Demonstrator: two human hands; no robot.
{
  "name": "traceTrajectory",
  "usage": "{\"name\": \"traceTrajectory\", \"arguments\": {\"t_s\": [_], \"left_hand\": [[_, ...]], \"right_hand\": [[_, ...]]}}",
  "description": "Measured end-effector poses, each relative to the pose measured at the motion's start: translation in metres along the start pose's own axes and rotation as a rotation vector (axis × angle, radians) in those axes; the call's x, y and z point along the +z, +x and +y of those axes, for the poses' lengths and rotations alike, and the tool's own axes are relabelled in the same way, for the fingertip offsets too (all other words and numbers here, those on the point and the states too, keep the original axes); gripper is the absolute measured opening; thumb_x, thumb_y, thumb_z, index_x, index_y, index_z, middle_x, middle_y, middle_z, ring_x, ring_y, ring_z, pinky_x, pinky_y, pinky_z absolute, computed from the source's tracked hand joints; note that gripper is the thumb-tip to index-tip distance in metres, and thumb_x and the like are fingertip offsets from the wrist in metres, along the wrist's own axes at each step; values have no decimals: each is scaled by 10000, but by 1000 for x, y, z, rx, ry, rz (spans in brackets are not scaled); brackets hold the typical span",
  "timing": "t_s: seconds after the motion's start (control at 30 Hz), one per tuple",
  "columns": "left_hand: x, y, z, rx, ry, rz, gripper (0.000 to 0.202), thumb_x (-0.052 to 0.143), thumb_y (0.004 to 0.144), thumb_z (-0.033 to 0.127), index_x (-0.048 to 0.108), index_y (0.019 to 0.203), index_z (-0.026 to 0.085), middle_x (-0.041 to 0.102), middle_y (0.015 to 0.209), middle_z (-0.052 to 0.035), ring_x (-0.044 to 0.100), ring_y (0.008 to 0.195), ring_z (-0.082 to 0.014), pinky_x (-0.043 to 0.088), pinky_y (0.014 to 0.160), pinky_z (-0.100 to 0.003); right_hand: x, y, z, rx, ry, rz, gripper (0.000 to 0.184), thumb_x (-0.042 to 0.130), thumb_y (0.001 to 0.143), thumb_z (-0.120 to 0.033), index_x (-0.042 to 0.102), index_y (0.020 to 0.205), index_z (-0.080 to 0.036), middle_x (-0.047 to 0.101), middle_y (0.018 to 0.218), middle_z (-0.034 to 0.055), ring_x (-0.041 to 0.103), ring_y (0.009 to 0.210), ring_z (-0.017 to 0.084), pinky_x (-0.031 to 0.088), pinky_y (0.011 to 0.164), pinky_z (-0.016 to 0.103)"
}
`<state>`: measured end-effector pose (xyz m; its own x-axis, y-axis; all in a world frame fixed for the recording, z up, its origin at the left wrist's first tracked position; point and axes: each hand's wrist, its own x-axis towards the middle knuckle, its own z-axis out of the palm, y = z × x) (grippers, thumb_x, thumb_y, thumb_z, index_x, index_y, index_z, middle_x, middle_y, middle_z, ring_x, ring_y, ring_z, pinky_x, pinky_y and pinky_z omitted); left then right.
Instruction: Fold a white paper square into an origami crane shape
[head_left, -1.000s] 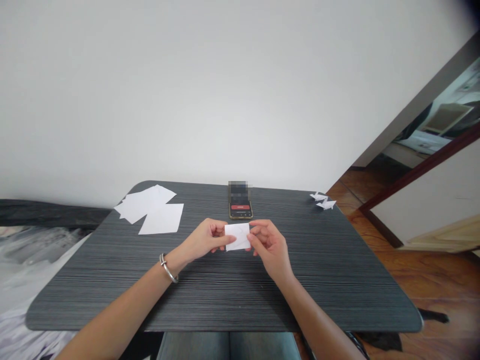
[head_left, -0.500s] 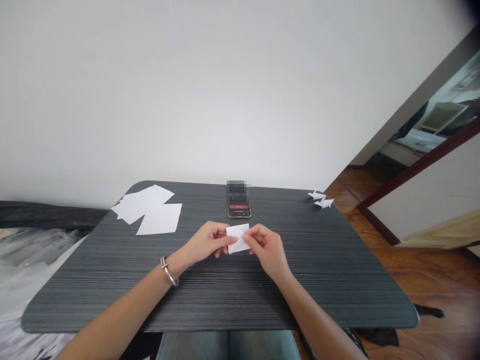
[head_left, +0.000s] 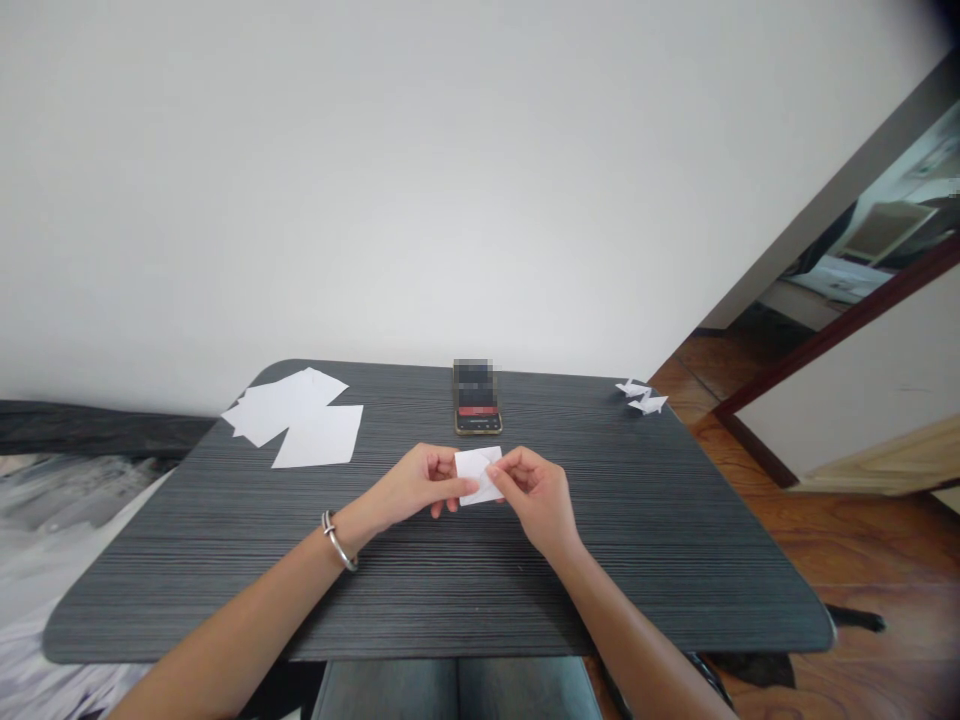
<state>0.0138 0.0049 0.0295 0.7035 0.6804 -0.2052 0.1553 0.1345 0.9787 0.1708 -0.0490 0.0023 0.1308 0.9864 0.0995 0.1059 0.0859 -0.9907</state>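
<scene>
Smooth matt folded paper (head_left: 472, 464), shiny metal bangle (head_left: 341, 553), streaky wood-grain tabletop (head_left: 465, 600), matt wall (head_left: 450, 180), glossy wood-look floor (head_left: 787, 550)

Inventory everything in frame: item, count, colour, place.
small folded paper square: 1, white, held mid-frame
flat paper sheets: several, overlapping, white, far left
folded paper figures: 2, white, far right
phone: 1, black, red bar, far middle
wide table: 1, dark grey, centre
plain wall: 1, white, behind
crumpled sheeting: uncountable, whitish, left
long strip: 1, black, left
wooden floor: 1, brown, right
panel: 1, white, reddish trim, right
background things: too blurred to tell, upper right
floor objects: count unclear, black, lower right
metal bangle: 1, silver, left wrist
clothed legs: 2, bluish, below
left hand: 1, square's left
right hand: 1, square's right
</scene>
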Motion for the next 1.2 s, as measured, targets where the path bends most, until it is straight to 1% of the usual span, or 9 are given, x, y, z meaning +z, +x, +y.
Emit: {"name": "traceTrajectory", "arguments": {"t_s": [0.2, 0.47, 0.6, 0.73, 0.9, 1.0, 1.1, 1.13, 1.2], "left_hand": [[1, 0, 0, -15, 17, 21, 218, 685, 617, 277, 579, 674, 94, 555, 508, 18, 457, 413, -48, 349, 358, -132], [0, 0, 0, -35, 21, 29, 202, 688, 618, 241, 589, 695, 83, 596, 552, -5, 488, 439, -53, 379, 399, -142], [1, 1, -4, -21, -14, 32, 210, 676, 635, 275, 594, 674, 86, 586, 542, 2, 481, 436, -54, 377, 398, -148], [2, 3, -9, -29, -5, 13, 247, 641, 673, 325, 611, 659, 80, 593, 547, -12, 482, 440, -55, 366, 398, -149], [2, 3, -7, 1, 21, 41, 236, 640, 669, 316, 606, 631, 85, 572, 531, 3, 475, 455, -56, 354, 406, -147], [1, 2, -5, 9, 47, 73, 231, 633, 674, 311, 604, 625, 87, 570, 533, 4, 468, 458, -57, 352, 414, -150], [0, 2, -6, 15, 85, 82, 235, 622, 683, 315, 605, 630, 86, 576, 548, -5, 467, 470, -62, 355, 428, -157], [0, 2, -6, 19, 100, 74, 237, 618, 687, 316, 605, 634, 85, 577, 554, -8, 467, 477, -64, 356, 432, -159], [0, 3, -8, 29, 131, 52, 242, 611, 692, 320, 606, 642, 84, 565, 554, -6, 458, 483, -67, 351, 432, -161]], "right_hand": [[0, 0, -1, -2, -11, 5, 203, 609, 713, -361, 524, 646, -188, 583, 542, 0, 533, 483, 136, 463, 470, 260], [1, -1, -5, -11, 64, -14, 183, 604, 727, -325, 477, 693, -199, 569, 586, -5, 540, 529, 134, 460, 467, 240], [1, -1, -7, -8, 74, -2, 190, 606, 724, -326, 461, 714, -204, 543, 578, -21, 530, 514, 125, 452, 447, 225], [2, -2, -7, -13, 89, 5, 188, 607, 721, -320, 459, 746, -207, 536, 581, -28, 523, 509, 118, 449, 434, 214], [2, -1, -5, -53, 107, -10, 135, 564, 762, -306, 495, 766, -190, 541, 618, -13, 517, 538, 111, 449, 450, 207], [2, 0, -3, -98, 154, -2, 119, 521, 793, -303, 522, 829, -190, 551, 671, -6, 519, 571, 111, 438, 452, 199], [1, 2, -1, -111, 179, 27, 186, 536, 782, -281, 499, 950, -211, 528, 653, -31, 507, 554, 107, 431, 449, 194], [1, 2, -1, -104, 171, 29, 209, 545, 775, -273, 494, 968, -213, 522, 639, -38, 504, 543, 105, 428, 449, 195], [0, 2, 0, -89, 135, 18, 195, 551, 768, -259, 508, 950, -201, 511, 605, -45, 495, 521, 102, 419, 453, 197]]}}
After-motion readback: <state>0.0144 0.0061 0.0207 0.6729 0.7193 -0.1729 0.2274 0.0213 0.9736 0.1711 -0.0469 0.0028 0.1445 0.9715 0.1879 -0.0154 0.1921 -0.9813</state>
